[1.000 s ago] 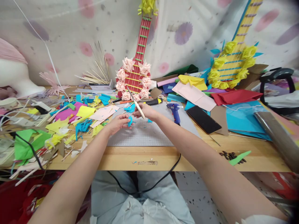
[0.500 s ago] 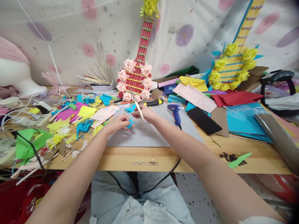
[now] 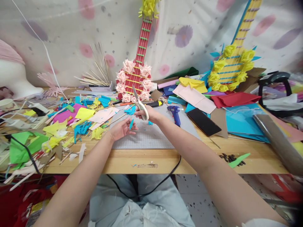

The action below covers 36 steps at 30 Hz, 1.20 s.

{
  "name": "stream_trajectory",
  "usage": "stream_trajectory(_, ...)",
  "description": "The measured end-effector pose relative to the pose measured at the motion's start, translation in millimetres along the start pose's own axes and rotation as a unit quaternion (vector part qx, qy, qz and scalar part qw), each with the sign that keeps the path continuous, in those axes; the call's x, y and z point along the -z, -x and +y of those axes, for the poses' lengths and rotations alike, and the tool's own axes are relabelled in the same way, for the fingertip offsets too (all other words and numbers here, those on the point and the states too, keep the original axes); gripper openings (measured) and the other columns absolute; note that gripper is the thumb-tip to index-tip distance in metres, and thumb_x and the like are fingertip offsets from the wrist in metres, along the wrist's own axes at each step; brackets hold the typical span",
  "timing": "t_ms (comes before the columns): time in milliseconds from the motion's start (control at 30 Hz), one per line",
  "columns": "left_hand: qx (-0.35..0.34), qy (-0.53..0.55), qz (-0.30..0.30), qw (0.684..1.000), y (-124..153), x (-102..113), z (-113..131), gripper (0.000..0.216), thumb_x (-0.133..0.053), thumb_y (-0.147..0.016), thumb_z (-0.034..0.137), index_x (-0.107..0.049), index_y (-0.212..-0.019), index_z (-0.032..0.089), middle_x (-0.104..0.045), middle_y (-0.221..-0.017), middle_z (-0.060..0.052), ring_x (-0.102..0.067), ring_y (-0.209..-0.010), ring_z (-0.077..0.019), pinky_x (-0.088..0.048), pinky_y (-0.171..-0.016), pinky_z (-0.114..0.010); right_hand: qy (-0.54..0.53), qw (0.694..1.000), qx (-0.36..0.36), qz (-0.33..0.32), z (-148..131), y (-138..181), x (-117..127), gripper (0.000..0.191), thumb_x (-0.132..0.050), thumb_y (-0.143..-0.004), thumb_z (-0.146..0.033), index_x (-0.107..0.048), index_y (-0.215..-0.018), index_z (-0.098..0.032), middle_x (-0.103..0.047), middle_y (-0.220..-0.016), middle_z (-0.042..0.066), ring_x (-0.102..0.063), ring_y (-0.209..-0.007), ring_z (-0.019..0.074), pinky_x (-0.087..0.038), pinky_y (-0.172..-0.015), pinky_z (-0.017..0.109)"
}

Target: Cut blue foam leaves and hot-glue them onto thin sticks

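Note:
My left hand (image 3: 122, 128) is turned palm up over the grey cutting mat (image 3: 156, 138), its lower fingers loosely spread. A small pointed blue paper leaf (image 3: 131, 124) stands at its thumb and index finger. In my right hand (image 3: 151, 114) is a pair of scissors (image 3: 142, 110) with white handles, the blades pointing up and away towards the red paper guitar (image 3: 136, 77). Just behind the hands lie blue paper scraps (image 3: 129, 110) on the mat. Another small blue piece (image 3: 150, 123) is below my right wrist.
Right of the hands are a blue glue gun (image 3: 174, 115) and a black phone (image 3: 204, 121). A black-and-yellow cutter (image 3: 155, 103) lies behind. Coloured paper scraps (image 3: 82, 113) cover the left side. A yellow paper guitar (image 3: 229, 69) leans at back right; black beads (image 3: 230, 159) lie near the front edge.
My left hand has opened out and turned palm up, with the blue piece now upright at its fingertips. The scissors have turned in my right hand, showing their handle loops. The view has shifted slightly.

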<state>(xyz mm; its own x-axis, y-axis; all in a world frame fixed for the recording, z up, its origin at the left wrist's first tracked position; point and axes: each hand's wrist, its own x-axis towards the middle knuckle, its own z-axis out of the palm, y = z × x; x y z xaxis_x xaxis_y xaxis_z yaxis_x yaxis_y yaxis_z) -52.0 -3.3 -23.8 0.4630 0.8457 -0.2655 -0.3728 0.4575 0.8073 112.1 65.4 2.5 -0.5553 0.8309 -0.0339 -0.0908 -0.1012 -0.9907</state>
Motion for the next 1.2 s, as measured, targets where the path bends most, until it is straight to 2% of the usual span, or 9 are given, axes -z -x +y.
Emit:
stream_trajectory(233, -0.015, -0.054, 0.024, 0.998, 5, -1, 8, 0.010, -0.057, -0.074, 0.020, -0.058, -0.081, 0.012, -0.062, -0.075, -0.006, -0.063, -0.071, -0.0162, -0.053, -0.056, -0.026, 0.003, 1.000, 0.003, -0.019, -8, 6, 0, 0.033, -0.073, -0.052, -0.022, -0.047, -0.071, -0.015, -0.057, -0.060, -0.001, -0.054, -0.057, 0.0085, -0.039, -0.047, 0.018)
stream_trajectory(367, -0.034, -0.081, 0.058, 0.994, 4, -3, 9, 0.016, -0.064, -0.068, 0.018, -0.055, -0.081, 0.014, -0.061, -0.068, -0.003, -0.062, -0.066, -0.0151, -0.052, -0.053, -0.025, 0.008, 1.000, 0.006, -0.023, -8, 6, 2, 0.033, -0.072, -0.052, -0.023, -0.048, -0.072, -0.015, -0.058, -0.061, -0.001, -0.053, -0.055, 0.0081, -0.040, -0.047, 0.019)
stream_trajectory(567, -0.072, -0.178, 0.110, 0.975, 1, -8, 8, 0.022, -0.068, -0.063, 0.026, -0.053, -0.073, 0.014, -0.055, -0.065, 0.001, -0.062, -0.064, -0.0154, -0.052, -0.052, -0.026, 0.017, 1.000, 0.014, 0.000, -2, 2, 5, 0.033, -0.073, -0.053, -0.022, -0.047, -0.072, -0.015, -0.056, -0.060, -0.002, -0.054, -0.054, 0.0078, -0.041, -0.049, 0.020)
stream_trajectory(667, -0.086, -0.204, 0.133, 0.966, -1, -11, 8, 0.026, -0.068, -0.062, 0.032, -0.055, -0.078, 0.015, -0.057, -0.069, 0.000, -0.062, -0.066, -0.0149, -0.052, -0.055, -0.027, 0.027, 0.999, 0.013, 0.032, -3, 1, 3, 0.035, -0.074, -0.051, -0.022, -0.045, -0.071, -0.016, -0.053, -0.057, -0.004, -0.054, -0.054, 0.0081, -0.043, -0.049, 0.020)
stream_trajectory(833, -0.125, -0.211, 0.221, 0.944, -2, -17, 12, 0.031, -0.067, -0.060, 0.039, -0.059, -0.079, 0.015, -0.060, -0.081, -0.004, -0.058, -0.069, -0.0120, -0.048, -0.052, -0.021, 0.057, 0.996, 0.013, 0.066, -3, -1, 2, 0.038, -0.075, -0.050, -0.023, -0.043, -0.070, -0.017, -0.052, -0.056, -0.004, -0.054, -0.053, 0.0087, -0.045, -0.049, 0.021)
stream_trajectory(933, -0.115, -0.234, 0.217, 0.941, -2, -21, 15, 0.029, -0.068, -0.058, 0.039, -0.061, -0.072, 0.014, -0.061, -0.075, -0.004, -0.056, -0.066, -0.0122, -0.047, -0.051, -0.021, 0.076, 0.995, 0.012, 0.064, -3, -2, 2, 0.038, -0.075, -0.051, -0.025, -0.043, -0.069, -0.017, -0.052, -0.057, -0.004, -0.054, -0.054, 0.0091, -0.045, -0.050, 0.022)
stream_trajectory(1067, -0.102, -0.269, 0.195, 0.938, -4, -23, 15, 0.021, -0.071, -0.055, 0.028, -0.062, -0.066, 0.013, -0.057, -0.063, -0.001, -0.053, -0.057, -0.0102, -0.046, -0.052, -0.022, 0.108, 0.992, 0.019, 0.061, -2, -4, 2, 0.038, -0.074, -0.052, -0.029, -0.043, -0.070, -0.017, -0.052, -0.059, -0.002, -0.054, -0.056, 0.0101, -0.044, -0.050, 0.022)
stream_trajectory(1200, -0.118, -0.224, 0.215, 0.943, -8, -18, 11, 0.020, -0.071, -0.055, 0.026, -0.060, -0.065, 0.013, -0.057, -0.064, -0.001, -0.053, -0.058, -0.0100, -0.048, -0.053, -0.024, 0.199, 0.974, 0.045, 0.095, -3, -2, 4, 0.037, -0.070, -0.057, -0.038, -0.045, -0.076, -0.017, -0.052, -0.067, -0.001, -0.051, -0.061, 0.0106, -0.039, -0.053, 0.023)
